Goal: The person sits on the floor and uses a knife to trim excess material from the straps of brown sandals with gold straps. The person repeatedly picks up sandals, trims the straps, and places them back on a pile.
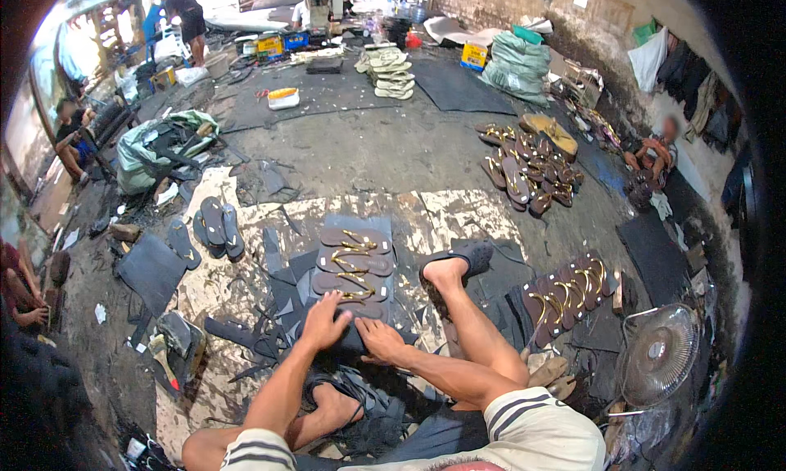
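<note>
Several brown flip-flops with gold straps [352, 262] lie in a column on a dark sheet [360, 223] in front of me. My left hand [326, 322] is at the near end of this column, its fingers stretched out and apart by the nearest flip-flop [372, 310]. Close to its right, my right hand [381, 340] rests with fingers extended on a black flat piece [348, 341] between the two hands. What lies under the fingertips is partly hidden. Neither hand visibly grips anything.
Gold-strapped flip-flops [569, 295] stand in a row at right, beside a fan [659, 352]. A flip-flop pile [524, 168] lies farther off. Dark flip-flops [214, 225], a brush [164, 363] and a green sack [151, 156] are at left. Other people [655, 156] sit around the room.
</note>
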The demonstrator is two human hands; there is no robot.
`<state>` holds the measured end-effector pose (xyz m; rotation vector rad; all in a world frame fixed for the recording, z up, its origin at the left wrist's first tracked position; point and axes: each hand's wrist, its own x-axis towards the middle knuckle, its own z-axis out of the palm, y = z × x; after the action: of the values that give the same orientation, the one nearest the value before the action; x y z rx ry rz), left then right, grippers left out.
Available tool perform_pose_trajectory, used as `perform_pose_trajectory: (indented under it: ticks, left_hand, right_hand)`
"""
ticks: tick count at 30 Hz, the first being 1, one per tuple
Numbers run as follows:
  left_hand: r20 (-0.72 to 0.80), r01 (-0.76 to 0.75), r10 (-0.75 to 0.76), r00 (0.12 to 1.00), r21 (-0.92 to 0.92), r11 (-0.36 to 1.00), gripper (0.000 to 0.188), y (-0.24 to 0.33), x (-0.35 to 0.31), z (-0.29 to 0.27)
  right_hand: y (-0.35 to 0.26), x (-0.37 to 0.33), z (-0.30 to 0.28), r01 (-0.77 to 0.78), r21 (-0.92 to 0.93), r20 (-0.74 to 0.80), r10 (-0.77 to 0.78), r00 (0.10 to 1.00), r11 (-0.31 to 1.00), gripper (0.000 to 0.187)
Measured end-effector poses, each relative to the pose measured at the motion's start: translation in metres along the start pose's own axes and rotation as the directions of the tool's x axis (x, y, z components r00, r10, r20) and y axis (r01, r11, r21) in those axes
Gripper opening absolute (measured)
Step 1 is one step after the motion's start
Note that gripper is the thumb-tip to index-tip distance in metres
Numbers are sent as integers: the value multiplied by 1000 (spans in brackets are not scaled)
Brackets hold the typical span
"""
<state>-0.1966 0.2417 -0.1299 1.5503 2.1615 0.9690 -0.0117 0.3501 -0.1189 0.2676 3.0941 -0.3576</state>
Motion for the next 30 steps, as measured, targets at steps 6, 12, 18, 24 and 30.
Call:
perform_pose_trajectory:
  ticks: [6, 12, 18, 24, 30]
  left_hand:
    - [60, -109, 93, 994, 392, 913, 62, 99, -138, -24]
    - [-50, -193, 238, 970, 437, 879, 31, 59, -27, 3]
    - [-22, 76, -73, 997, 385, 920, 57, 19, 105, 11]
    - [-263, -35, 45, 964, 40, 999, 44, -4, 169, 6]
    - [26, -276, 307, 951, 511, 814, 57, 48, 140, 3]
  right_hand:
    - [1, -2, -65, 0, 508, 512, -302, 804, 861, 89]
    - [91, 21, -9, -534, 651, 685, -115, 719, 539, 80]
    - [68, 24, -41, -106, 433, -192, 207, 959, 895, 64]
    - [74, 60, -32, -61, -1, -218, 59, 974, 998, 88]
    - [213, 146, -41, -172, 439, 73, 155, 985, 882, 65]
